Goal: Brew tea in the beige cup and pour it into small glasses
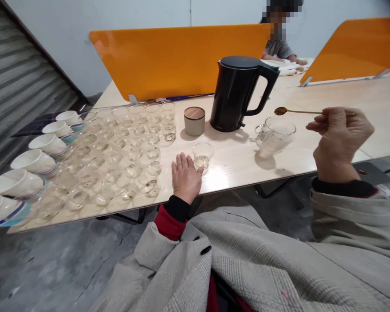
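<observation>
My right hand [339,130] is raised at the right, its fingers closed on the handle of a long gold spoon [299,112]. The spoon's bowl points left, above a clear glass mug [276,136] with a side handle. My left hand [186,177] lies flat on the table near its front edge, fingers stretched out. Close by its thumb stands a small clear cup [203,156] with some dark bits at the bottom; whether the thumb touches it I cannot tell. Behind that cup are a grey canister [194,123] with a wooden lid and a black electric kettle [232,95].
Rows of clear cups [113,160] with dark bits in them fill the table's left part. Stacked paper cups [32,160] line the left edge. Orange dividers [178,60] stand at the back. Behind them, a person [281,47] has their hands on white cloth-like material [292,68].
</observation>
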Demonstrator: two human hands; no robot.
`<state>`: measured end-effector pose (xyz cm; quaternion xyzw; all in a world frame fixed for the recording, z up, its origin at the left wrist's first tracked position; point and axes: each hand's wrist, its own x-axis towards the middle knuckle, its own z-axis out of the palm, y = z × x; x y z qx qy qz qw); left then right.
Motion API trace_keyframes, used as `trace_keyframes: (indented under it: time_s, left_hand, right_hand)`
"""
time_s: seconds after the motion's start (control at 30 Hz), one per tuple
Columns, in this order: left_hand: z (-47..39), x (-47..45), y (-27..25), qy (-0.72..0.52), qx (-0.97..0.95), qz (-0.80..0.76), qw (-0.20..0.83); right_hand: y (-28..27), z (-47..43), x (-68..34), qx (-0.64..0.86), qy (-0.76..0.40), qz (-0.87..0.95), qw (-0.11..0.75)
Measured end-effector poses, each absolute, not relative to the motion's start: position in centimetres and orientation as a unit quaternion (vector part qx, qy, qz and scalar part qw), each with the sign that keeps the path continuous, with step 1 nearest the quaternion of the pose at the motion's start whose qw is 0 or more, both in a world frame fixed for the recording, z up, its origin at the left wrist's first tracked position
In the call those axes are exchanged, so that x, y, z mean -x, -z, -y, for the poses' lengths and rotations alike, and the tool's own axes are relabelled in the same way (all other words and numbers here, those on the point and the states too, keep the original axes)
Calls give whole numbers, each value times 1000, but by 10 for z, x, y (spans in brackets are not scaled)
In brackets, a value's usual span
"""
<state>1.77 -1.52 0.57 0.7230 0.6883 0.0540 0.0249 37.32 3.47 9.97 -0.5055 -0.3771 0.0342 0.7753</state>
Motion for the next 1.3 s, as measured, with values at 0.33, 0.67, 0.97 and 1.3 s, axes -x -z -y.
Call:
trace_keyframes:
  time_s: [0.33, 0.67, 0.97, 1.3]
  left_hand:
    - [17, -18, -9, -56, -727, -684, 12]
    - [18, -19, -13, -49, -726, -685, 41]
    - [19, -20, -13, -48, -728, -681, 57]
    - [19, -20, -9, -33, -733, -677, 51]
  right_hand:
    - [-58, -52, -405, 666, -46, 414, 619]
    - [-51, -13, -407, 734, 70, 459, 495]
    - [-36, 28, -286, 480, 40, 768, 421]
    - [12, -41, -233, 483, -70, 868, 94]
